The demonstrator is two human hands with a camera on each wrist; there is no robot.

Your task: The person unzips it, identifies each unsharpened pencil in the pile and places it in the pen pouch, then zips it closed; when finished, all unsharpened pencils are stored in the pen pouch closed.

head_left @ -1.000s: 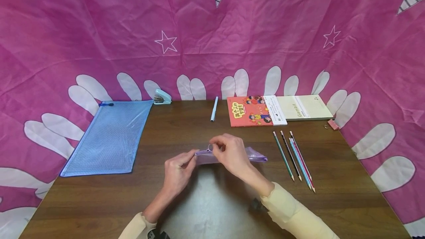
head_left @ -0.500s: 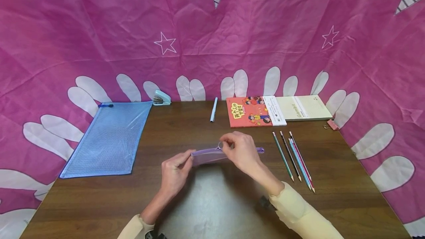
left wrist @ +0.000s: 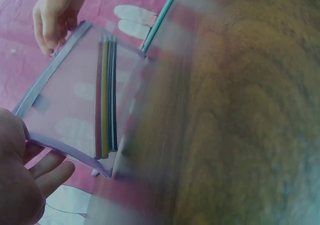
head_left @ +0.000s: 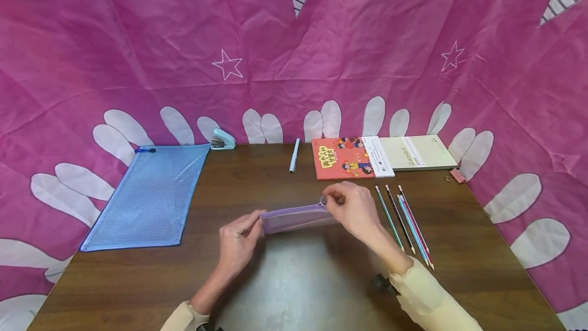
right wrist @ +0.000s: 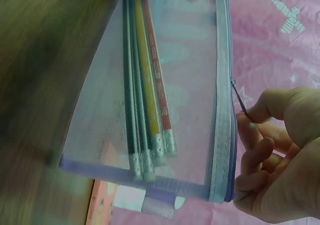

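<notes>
A translucent purple zip pencil pouch (head_left: 294,220) is held up above the table, between both hands. My left hand (head_left: 238,239) pinches its left end at the zipper edge. The ring-shaped zipper pull (head_left: 323,200) is pinched between the thumb and forefinger of my right hand (head_left: 352,209); the right wrist view shows the slider (right wrist: 233,80) partway along the zipper. Several pencils (right wrist: 145,85) lie inside the pouch, seen through its mesh in both wrist views. In the head view, the pouch's right end is hidden behind my right hand.
Several loose pencils (head_left: 406,226) lie right of my right hand. Behind are a red book (head_left: 337,165), a cream Gambit notebook (head_left: 415,152), a pink binder clip (head_left: 458,175) and a light blue pen (head_left: 294,156). A blue mesh folder (head_left: 147,198) and a stapler (head_left: 223,139) are leftward.
My right hand has moved right along the zipper with the pull. My left hand has shifted slightly left and down, and the pouch's mesh side now shows more.
</notes>
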